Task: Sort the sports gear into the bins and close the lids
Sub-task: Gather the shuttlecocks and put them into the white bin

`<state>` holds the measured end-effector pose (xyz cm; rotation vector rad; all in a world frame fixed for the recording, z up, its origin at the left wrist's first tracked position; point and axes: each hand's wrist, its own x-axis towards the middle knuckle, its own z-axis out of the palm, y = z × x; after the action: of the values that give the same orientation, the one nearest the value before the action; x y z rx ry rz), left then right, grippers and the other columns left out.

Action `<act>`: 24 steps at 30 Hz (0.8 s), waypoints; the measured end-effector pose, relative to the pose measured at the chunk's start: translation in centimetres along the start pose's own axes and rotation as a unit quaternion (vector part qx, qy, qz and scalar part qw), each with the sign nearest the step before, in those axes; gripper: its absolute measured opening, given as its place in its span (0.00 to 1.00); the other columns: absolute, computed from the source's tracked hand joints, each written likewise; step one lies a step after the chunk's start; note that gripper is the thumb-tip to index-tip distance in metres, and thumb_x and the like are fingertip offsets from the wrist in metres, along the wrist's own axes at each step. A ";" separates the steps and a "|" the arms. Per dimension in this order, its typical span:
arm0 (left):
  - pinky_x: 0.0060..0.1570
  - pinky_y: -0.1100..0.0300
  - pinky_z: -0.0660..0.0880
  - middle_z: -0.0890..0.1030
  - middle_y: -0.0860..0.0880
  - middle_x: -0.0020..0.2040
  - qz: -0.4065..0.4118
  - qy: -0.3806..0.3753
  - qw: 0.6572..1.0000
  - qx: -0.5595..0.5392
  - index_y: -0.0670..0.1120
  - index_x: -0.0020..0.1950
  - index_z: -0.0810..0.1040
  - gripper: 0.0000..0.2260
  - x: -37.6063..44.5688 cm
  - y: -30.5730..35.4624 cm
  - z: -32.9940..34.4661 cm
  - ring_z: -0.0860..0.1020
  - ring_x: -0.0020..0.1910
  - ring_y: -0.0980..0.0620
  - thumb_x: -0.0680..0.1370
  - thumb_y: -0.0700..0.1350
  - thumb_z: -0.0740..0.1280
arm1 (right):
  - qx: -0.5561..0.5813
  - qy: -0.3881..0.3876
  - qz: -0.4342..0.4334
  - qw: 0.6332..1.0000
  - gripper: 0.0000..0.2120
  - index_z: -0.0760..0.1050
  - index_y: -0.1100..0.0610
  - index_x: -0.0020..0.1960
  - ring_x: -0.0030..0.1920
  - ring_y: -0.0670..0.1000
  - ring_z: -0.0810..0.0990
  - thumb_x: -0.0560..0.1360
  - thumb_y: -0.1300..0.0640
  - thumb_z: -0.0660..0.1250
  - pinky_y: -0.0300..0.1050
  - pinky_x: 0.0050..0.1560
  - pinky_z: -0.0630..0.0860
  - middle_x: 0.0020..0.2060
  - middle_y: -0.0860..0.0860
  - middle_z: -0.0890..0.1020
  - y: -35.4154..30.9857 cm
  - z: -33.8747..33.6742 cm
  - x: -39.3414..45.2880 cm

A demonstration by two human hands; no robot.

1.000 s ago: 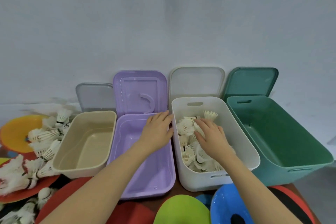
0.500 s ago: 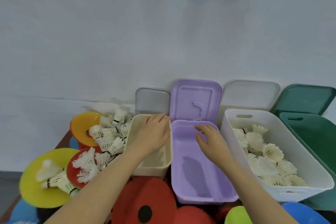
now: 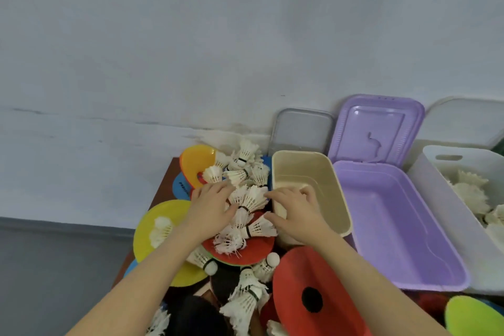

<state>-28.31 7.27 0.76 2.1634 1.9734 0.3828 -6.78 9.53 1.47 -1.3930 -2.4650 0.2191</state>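
A heap of white feather shuttlecocks (image 3: 246, 199) lies on flat coloured discs at the table's left end. My left hand (image 3: 210, 209) presses against the heap from the left, fingers apart. From the right, my right hand (image 3: 298, 213) reaches in with spread fingers, over the near left corner of the empty beige bin (image 3: 313, 157). Neither hand has closed on a shuttlecock. To the right stand the empty purple bin (image 3: 395, 229) and a white bin (image 3: 433, 188) holding shuttlecocks (image 3: 470, 192). All lids lean open against the wall.
Discs lie under and around the heap: orange (image 3: 193, 161), yellow (image 3: 163, 229), red (image 3: 245, 252), a red one with a black hole (image 3: 313, 294), lime (image 3: 474, 316). More shuttlecocks (image 3: 248, 297) lie near me. The table's left edge (image 3: 166, 191) drops to the floor.
Both hands have left the white bin, passed over the purple and beige bins and reached the shuttlecock heap on the left. My view has swung left with them.
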 end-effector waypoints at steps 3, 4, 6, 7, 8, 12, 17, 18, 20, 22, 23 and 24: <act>0.67 0.52 0.54 0.62 0.55 0.73 -0.011 -0.046 0.999 0.008 0.53 0.73 0.62 0.24 -1.5 -2.2 1.0 0.60 0.71 0.51 0.79 0.59 0.56 | -0.070 -0.076 0.010 0.995 0.27 0.62 0.43 0.70 0.72 0.47 0.55 0.73 0.40 0.61 0.50 0.64 0.42 0.72 0.40 0.61 -1.0 1.9 -0.1; 0.67 0.52 0.55 0.62 0.55 0.73 -0.016 -0.053 0.998 0.006 0.53 0.73 0.62 0.24 -1.9 -2.7 1.3 0.60 0.70 0.52 0.79 0.60 0.56 | -0.083 -0.095 0.015 0.992 0.29 0.61 0.43 0.71 0.73 0.49 0.52 0.72 0.40 0.62 0.53 0.66 0.39 0.74 0.41 0.57 -1.1 2.5 -0.3; 0.65 0.53 0.56 0.65 0.55 0.71 -0.023 -0.044 0.999 -0.006 0.53 0.72 0.64 0.24 -2.5 -3.4 2.1 0.63 0.69 0.53 0.78 0.60 0.56 | -0.108 -0.109 0.026 0.988 0.26 0.64 0.45 0.70 0.74 0.52 0.48 0.73 0.45 0.63 0.56 0.67 0.35 0.75 0.43 0.53 -0.9 3.6 -0.5; 0.64 0.54 0.57 0.67 0.55 0.70 -0.028 -0.035 0.999 -0.022 0.53 0.71 0.65 0.23 -2.6 -3.6 2.4 0.64 0.68 0.53 0.78 0.59 0.57 | -0.120 -0.106 0.032 0.987 0.22 0.68 0.45 0.67 0.74 0.53 0.48 0.74 0.48 0.63 0.56 0.67 0.35 0.74 0.44 0.55 -0.9 4.0 -0.5; 0.64 0.54 0.58 0.69 0.55 0.68 -0.033 -0.025 0.998 -0.043 0.53 0.70 0.67 0.22 -2.7 -3.7 2.6 0.66 0.67 0.54 0.78 0.58 0.59 | -0.124 -0.092 0.033 0.987 0.18 0.72 0.45 0.63 0.74 0.53 0.50 0.74 0.51 0.64 0.56 0.66 0.35 0.73 0.44 0.58 -0.9 4.3 -0.5; 0.63 0.54 0.63 0.75 0.55 0.63 -0.045 0.012 0.991 -0.124 0.52 0.64 0.75 0.15 -2.5 -3.7 3.1 0.71 0.61 0.53 0.78 0.52 0.63 | -0.089 -0.034 0.049 0.994 0.12 0.79 0.47 0.49 0.66 0.57 0.68 0.66 0.56 0.72 0.55 0.64 0.44 0.62 0.46 0.75 -1.3 5.2 -0.5; 0.55 0.49 0.72 0.79 0.53 0.54 -0.055 0.073 0.977 -0.192 0.48 0.52 0.82 0.07 -2.6 -3.7 3.8 0.77 0.49 0.53 0.76 0.45 0.67 | -0.149 -0.047 0.062 0.986 0.21 0.71 0.49 0.64 0.74 0.54 0.49 0.72 0.47 0.64 0.54 0.65 0.30 0.74 0.45 0.55 -1.0 5.6 -0.7; 0.54 0.50 0.73 0.79 0.52 0.54 -0.054 0.086 0.974 -0.203 0.47 0.51 0.83 0.07 -2.6 -3.8 3.9 0.77 0.48 0.53 0.76 0.45 0.68 | -0.160 -0.058 0.057 0.984 0.18 0.72 0.49 0.62 0.74 0.53 0.48 0.73 0.47 0.63 0.55 0.65 0.30 0.75 0.44 0.54 -1.0 5.8 -0.6; 0.54 0.53 0.73 0.80 0.51 0.55 -0.046 0.105 0.969 -0.219 0.46 0.52 0.83 0.07 -2.6 -3.8 3.9 0.77 0.49 0.53 0.76 0.44 0.68 | -0.158 -0.073 0.055 0.983 0.15 0.73 0.49 0.58 0.74 0.52 0.50 0.73 0.47 0.64 0.55 0.65 0.32 0.73 0.43 0.58 -0.9 6.0 -0.6; 0.55 0.55 0.73 0.80 0.50 0.55 -0.030 0.119 0.968 -0.220 0.46 0.51 0.83 0.07 -2.6 -4.0 3.9 0.76 0.52 0.52 0.75 0.44 0.68 | -0.138 -0.060 0.042 0.988 0.14 0.75 0.50 0.53 0.73 0.53 0.57 0.69 0.47 0.68 0.56 0.66 0.37 0.69 0.43 0.67 -0.8 6.0 -0.6; 0.55 0.56 0.72 0.80 0.50 0.55 -0.021 0.127 0.967 -0.219 0.46 0.51 0.83 0.07 -2.6 -4.1 3.8 0.75 0.53 0.52 0.75 0.44 0.69 | -0.128 -0.039 0.029 0.991 0.14 0.75 0.50 0.51 0.72 0.54 0.61 0.68 0.47 0.70 0.56 0.66 0.39 0.65 0.43 0.72 -0.6 6.0 -0.7; 0.55 0.57 0.72 0.80 0.50 0.55 -0.015 0.135 0.966 -0.221 0.45 0.51 0.83 0.07 -2.6 -4.1 3.7 0.75 0.54 0.52 0.75 0.43 0.69 | -0.116 -0.019 0.018 0.993 0.14 0.75 0.50 0.50 0.70 0.54 0.64 0.67 0.47 0.71 0.56 0.66 0.40 0.61 0.43 0.75 -0.6 5.9 -0.9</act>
<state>-31.27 5.23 -4.14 1.8703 1.8173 1.0525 -8.79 8.58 -4.06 -1.5383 -2.5641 -0.0369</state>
